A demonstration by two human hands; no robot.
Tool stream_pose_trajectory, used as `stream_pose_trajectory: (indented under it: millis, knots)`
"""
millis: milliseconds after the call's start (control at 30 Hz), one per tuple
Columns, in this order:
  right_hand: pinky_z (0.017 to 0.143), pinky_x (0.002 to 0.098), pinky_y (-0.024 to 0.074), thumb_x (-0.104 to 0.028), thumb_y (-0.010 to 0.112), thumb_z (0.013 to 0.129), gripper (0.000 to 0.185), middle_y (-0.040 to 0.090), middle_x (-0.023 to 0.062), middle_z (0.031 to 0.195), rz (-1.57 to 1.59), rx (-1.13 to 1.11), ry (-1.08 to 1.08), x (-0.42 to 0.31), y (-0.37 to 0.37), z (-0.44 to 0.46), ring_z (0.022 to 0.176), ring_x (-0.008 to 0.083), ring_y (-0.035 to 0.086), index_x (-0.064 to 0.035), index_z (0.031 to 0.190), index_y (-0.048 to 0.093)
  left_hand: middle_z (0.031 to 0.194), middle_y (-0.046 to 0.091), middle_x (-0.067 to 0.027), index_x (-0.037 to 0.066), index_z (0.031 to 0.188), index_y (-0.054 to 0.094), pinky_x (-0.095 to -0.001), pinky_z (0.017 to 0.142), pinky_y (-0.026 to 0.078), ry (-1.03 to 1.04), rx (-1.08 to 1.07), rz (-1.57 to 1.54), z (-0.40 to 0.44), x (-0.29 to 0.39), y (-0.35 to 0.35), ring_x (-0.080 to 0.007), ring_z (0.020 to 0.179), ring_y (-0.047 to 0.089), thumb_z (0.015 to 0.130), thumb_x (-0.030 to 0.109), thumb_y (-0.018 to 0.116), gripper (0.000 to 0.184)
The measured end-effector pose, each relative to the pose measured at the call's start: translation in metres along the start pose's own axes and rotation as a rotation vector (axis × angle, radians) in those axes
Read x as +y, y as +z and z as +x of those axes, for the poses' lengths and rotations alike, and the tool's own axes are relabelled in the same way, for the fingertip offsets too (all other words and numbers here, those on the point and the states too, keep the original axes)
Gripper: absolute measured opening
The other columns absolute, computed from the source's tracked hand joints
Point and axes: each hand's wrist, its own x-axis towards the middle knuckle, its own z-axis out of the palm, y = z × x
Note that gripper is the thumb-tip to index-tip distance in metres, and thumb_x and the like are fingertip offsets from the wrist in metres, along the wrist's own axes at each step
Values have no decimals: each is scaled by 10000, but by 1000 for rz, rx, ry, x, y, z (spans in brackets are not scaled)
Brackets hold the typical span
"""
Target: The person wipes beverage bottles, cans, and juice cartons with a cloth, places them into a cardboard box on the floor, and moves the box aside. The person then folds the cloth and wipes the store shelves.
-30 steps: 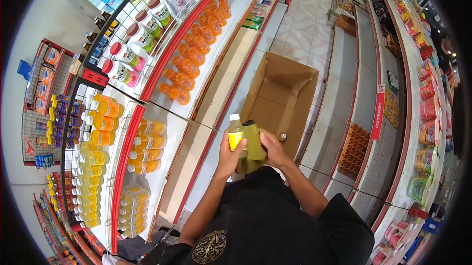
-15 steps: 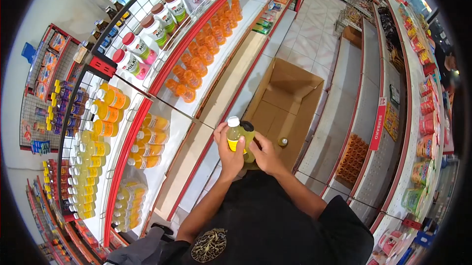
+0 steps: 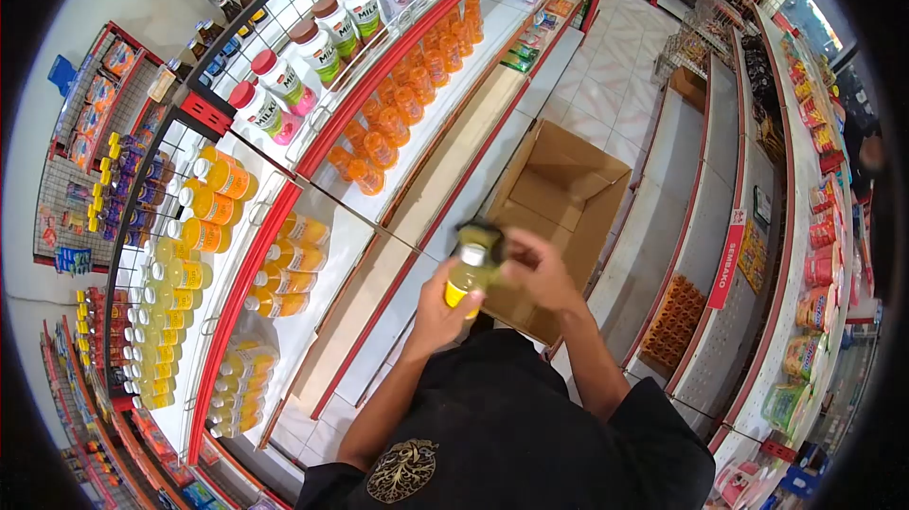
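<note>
Near frame centre, the left hand (image 3: 437, 313) grasps a yellow-labelled bottle (image 3: 465, 277), likely mid-wipe and next needing steadiness; blur hides whether the right hand (image 3: 542, 269) grips the dark cloth (image 3: 489, 233).

A pale yellow-green bottle (image 3: 466, 277) with a white cap and yellow label.
The blurry cloth (image 3: 489, 235) is dark with olive green. The box (image 3: 573, 169) is plain brown. The shirt (image 3: 530, 406) is black with a round gold tree (image 3: 402, 470). The shelf edge (image 3: 275, 214) is bright red, and the small bottles (image 3: 409, 105) are orange.
</note>
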Motion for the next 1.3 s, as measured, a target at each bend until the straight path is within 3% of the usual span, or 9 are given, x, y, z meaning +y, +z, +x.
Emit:
stream_pose_trajectory:
  millis: [133,267,433,567,800,967,1067,1200,1300]
  knots:
    - [693,255,463,-111,673,866,241,589,-5,887,-100,-332,-31,1,10,9,740,88,546,-35,1074,578,866,629,-45,9,1120,536,-261,671,497,-252,-272,-214,-5,-3,-9,-127,729,616,920,216,622,300]
    - [705,290,466,-161,665,872,218,585,28,813,-245,-298,-124,-3,25,9,754,112,556,-22,1016,579,891,644,-64,27,1085,539,-268,659,503,-384,-369,-472,-8,7,-17,-130,743,634,928,212,616,254]
    - [706,301,463,-216,647,879,240,568,63,747,-661,-373,-223,-9,38,28,768,133,566,-3,957,572,899,647,-74,21,1086,533,-297,666,509,-293,-272,-323,-22,11,-20,-161,753,646,906,243,642,306]
    - [705,302,468,-237,613,896,269,576,89,729,-857,-497,-293,-11,62,31,765,141,575,26,938,578,872,644,-77,16,1082,523,-332,681,507,44,-25,264,-41,12,-26,-201,771,650,871,276,672,366]
    - [801,306,482,-151,578,913,323,641,115,936,152,-231,-141,31,143,11,881,151,595,49,1165,554,957,599,-79,7,1127,484,-331,780,471,198,387,68,-81,35,-62,-184,882,579,842,272,681,437]
    - [932,354,446,-105,572,901,402,597,178,1175,-191,-432,-106,35,209,-31,1078,234,581,41,1270,506,1039,557,-92,4,1162,471,-297,837,431,202,741,48,-112,17,-98,-160,953,522,907,305,583,410]
    - [1037,394,366,-75,563,885,451,465,234,1369,-335,-512,-516,40,240,-45,1258,317,483,39,1314,481,1066,532,-102,-2,1184,462,-272,870,397,194,926,-91,-131,16,-119,-147,991,489,966,336,456,402]
    - [1085,410,303,-58,564,868,509,346,257,1463,-521,-634,-742,52,260,-67,1347,367,381,30,1355,449,1065,526,-98,-8,1202,451,-262,889,379,230,911,-309,-157,22,-143,-148,1008,477,1000,337,361,410]
    - [1072,397,320,-62,540,887,492,377,249,1442,-471,-668,-723,58,281,-74,1318,356,417,25,1362,442,1054,523,-84,-9,1197,449,-264,878,387,263,1008,-324,-176,27,-150,-146,996,483,977,382,432,449]
